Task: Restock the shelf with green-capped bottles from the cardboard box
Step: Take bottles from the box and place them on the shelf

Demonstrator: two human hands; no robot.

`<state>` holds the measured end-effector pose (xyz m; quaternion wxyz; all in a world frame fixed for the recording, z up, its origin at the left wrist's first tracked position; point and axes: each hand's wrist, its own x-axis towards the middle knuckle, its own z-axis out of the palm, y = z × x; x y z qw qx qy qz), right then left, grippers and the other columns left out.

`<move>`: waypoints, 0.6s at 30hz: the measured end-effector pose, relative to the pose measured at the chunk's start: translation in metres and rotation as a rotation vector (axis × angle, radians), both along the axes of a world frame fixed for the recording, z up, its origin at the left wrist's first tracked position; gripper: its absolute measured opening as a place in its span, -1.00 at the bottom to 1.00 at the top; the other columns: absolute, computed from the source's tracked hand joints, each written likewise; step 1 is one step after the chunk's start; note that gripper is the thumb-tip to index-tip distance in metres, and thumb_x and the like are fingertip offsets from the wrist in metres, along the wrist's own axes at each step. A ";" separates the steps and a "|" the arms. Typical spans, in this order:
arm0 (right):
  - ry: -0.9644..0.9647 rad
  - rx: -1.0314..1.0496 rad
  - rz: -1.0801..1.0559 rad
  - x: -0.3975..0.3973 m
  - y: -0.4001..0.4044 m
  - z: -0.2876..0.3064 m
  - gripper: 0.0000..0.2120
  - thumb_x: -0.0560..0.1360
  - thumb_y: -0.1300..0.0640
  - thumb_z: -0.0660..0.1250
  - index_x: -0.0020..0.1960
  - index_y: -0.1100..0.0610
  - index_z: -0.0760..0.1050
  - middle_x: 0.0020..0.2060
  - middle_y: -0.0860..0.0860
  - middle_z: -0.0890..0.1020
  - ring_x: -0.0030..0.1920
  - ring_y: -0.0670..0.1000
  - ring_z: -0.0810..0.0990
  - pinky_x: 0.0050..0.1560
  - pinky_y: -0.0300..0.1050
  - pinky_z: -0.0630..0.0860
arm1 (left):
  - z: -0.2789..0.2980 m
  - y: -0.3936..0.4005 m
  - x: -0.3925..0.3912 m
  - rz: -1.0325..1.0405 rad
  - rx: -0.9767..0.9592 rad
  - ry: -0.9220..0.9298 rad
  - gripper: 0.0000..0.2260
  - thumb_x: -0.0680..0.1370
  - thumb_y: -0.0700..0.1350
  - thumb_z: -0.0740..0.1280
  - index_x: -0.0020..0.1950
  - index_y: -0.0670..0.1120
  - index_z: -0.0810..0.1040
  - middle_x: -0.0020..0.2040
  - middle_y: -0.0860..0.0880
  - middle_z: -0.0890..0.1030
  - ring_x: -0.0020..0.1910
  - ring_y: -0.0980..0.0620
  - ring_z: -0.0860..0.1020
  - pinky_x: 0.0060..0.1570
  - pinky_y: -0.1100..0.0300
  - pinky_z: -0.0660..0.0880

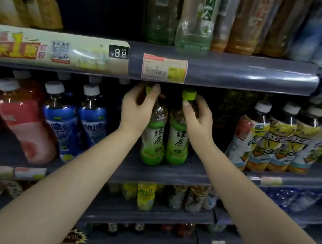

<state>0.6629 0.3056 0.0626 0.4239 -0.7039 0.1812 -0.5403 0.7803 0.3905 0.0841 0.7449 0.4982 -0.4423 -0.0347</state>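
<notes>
Two green-capped bottles [165,133] upright and touching side by side on the middle shelf [152,174], set a little back from its front edge. Dark open room behind them and at 3 o'clock, up to the yellow-labelled bottles [270,142]. Narrower gap at 9 o'clock before the blue-labelled bottles [75,122]. Little headroom: caps close under the rail of the upper shelf [237,70].

Left hand [138,108] curled round the neck of the left bottle, thumb and fingers closing on its cap. Right hand [197,117] gripping the shoulder of the right bottle, thumb just below the green cap [189,94].

Clear ribbed plastic, amber tea in the neck, glossy green and white wrap with dark characters below. Rounded bases resting on a grey perforated shelf surface. Curved transparent price rail, shiny, holding a paper price label [164,68] and a promo strip [56,50] with a black tag reading 8.8.

At 9 o'clock further out, a pink-labelled bottle [23,122] with white cap, leaning. Lower shelves holding more bottles, blurred. Cardboard box not in view.
</notes>
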 end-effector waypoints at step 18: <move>0.104 0.193 0.186 0.039 -0.049 -0.006 -0.79 0.57 0.07 0.23 0.19 -0.10 0.43 0.03 -0.19 0.57 0.03 -0.31 0.54 0.04 -0.42 0.48 | -0.011 -0.040 0.040 0.031 0.304 -0.021 -0.90 0.60 -0.04 0.22 0.01 0.11 0.51 -0.16 0.32 0.60 -0.16 0.50 0.51 -0.10 0.58 0.38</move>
